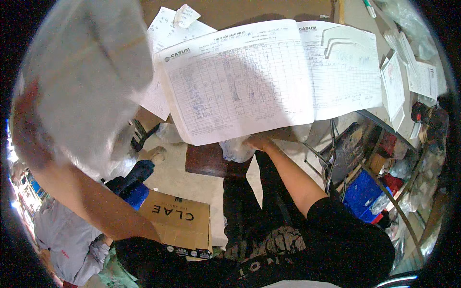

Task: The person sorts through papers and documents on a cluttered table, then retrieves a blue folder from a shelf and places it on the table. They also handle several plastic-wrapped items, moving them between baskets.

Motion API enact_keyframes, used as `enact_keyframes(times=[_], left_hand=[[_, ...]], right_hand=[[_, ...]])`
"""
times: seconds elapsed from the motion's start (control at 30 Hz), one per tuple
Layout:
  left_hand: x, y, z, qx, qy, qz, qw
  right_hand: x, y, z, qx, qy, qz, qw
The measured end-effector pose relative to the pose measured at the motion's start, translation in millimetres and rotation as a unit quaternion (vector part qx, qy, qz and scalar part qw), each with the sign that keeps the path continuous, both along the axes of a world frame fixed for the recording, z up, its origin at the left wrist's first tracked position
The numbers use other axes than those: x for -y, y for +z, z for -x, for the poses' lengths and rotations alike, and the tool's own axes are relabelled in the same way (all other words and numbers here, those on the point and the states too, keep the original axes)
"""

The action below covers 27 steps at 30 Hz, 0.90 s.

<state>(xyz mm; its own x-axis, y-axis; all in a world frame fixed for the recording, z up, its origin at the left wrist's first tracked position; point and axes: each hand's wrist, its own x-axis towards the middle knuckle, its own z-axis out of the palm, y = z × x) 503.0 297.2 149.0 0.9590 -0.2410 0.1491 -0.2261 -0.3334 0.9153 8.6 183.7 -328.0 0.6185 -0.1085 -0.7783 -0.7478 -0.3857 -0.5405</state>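
Observation:
My left hand (pixel 32 127) is raised at the left, smeared by motion. A large whitish sheet (pixel 91 72), also blurred, hangs from it; the fingers cannot be made out, and I cannot tell whether the sheet is paper or plastic. My right hand (pixel 258 142) is low in the middle, just below a printed form (pixel 240 86) filled with handwriting. Its fingers close on a crumpled clear plastic bag (pixel 237 150), partly covered by the form's lower edge. A second form (pixel 345 91) lies to the right with paper slips (pixel 350 43) on top.
More papers (pixel 394 86) and a pen (pixel 369 7) lie at the table's right. A dark brown board (pixel 204 161) is below the form. A cardboard box (pixel 180 218) stands on the floor beside a person in grey (pixel 72 240). A blue crate (pixel 360 194) and metal legs (pixel 331 158) are at right.

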Motion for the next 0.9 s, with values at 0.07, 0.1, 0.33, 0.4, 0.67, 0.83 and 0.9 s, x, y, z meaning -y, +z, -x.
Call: enact_keyframes(times=[0.07,0.1,0.33,0.4,0.67,0.83,0.9], left_hand=[[82,8,-2,0.019,-0.085,-0.244,0.966],[120,2,-5,0.092,-0.147,-0.385,0.906],[173,-72,41,0.297,-0.051,-0.392,0.869],[178,-75,48,0.282,-0.033,-0.402,0.871],[179,-84,45,0.368,-0.003,-0.378,0.85],[180,-83,42,0.304,0.018,-0.439,0.845],[182,-81,47,0.313,0.028,-0.413,0.855]], right_hand=[[2,6,-4,-0.068,-0.006,-0.055,0.996],[3,10,-5,-0.056,-0.002,-0.057,0.997],[-1,33,-7,0.091,0.014,0.083,0.992],[0,33,-7,0.032,-0.031,0.008,0.999],[0,6,-5,0.045,0.064,0.039,0.996],[-4,-10,6,0.081,-0.019,0.01,0.996],[-2,-10,9,0.064,-0.011,0.017,0.998]])
